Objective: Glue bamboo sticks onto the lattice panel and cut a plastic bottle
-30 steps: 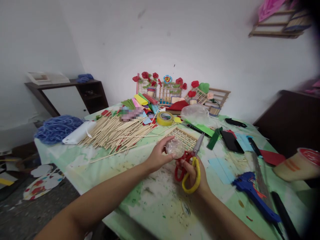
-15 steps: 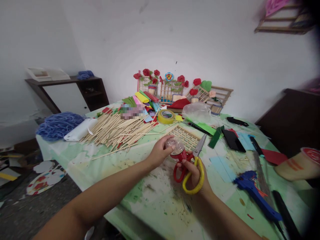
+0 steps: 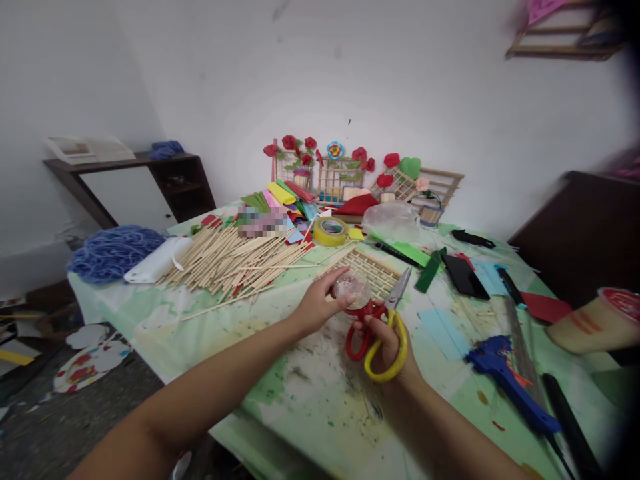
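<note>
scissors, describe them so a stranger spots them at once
Start at the pale green table, then find the person's right hand over its near part. The scissors are in that hand, metal blades pointing away. Unlike the blue glue gun to the right, they have one red handle loop and one yellow.

Craft room — sticks (image 3: 240,260), glue gun (image 3: 517,392)

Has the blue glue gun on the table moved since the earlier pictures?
No. The blue glue gun keeps its place against the black phone, nearer the person and to the right; any slight drift in the view is shared by both.
</note>
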`<state>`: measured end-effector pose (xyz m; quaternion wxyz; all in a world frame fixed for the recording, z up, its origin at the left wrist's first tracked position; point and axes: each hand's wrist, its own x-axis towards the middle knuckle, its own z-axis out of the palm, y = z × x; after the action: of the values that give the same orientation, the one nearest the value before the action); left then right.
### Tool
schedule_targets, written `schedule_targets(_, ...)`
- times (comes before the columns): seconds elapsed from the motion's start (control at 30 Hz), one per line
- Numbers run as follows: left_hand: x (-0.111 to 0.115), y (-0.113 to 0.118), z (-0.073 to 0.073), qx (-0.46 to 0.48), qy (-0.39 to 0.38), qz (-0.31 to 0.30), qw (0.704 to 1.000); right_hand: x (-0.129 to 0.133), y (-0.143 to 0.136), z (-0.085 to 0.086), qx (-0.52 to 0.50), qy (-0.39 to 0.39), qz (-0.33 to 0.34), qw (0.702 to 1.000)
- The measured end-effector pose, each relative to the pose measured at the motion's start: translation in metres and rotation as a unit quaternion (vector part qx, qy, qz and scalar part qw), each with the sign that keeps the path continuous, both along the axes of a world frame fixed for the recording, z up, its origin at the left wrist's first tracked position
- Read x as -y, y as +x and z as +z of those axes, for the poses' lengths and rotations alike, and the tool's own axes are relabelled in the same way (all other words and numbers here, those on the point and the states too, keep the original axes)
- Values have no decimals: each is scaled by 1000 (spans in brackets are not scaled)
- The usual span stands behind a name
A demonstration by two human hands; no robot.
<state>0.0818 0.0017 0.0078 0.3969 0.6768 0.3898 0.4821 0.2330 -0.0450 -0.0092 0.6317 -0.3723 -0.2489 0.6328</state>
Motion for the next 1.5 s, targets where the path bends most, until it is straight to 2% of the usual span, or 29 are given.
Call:
schedule_targets(0.3, -2, -2, -5, -8, 8, -2, 1000, -4, 2, -2, 9, 18, -8, 1000)
schedule_targets(0.63, 5, 0, 2, -71, 52, 18, 996, -2, 0, -6, -6, -9, 13, 1000)
schedule_targets(0.77, 9, 4, 2, -48, 66, 21, 996, -2, 0, -11, -9, 1, 28, 1000)
schedule_targets(1.13, 14, 8, 4, -122, 112, 83, 983, -3, 0, -15, 28, 37, 33, 998)
schedule_targets(1.4, 15, 9, 4, -114, 124, 81, 982, -1, -1, -11, 18, 35, 32, 999)
schedule_targets(1.5, 13, 7, 4, -108, 124, 62, 984, 1, -1, -8, 10, 22, 35, 999)
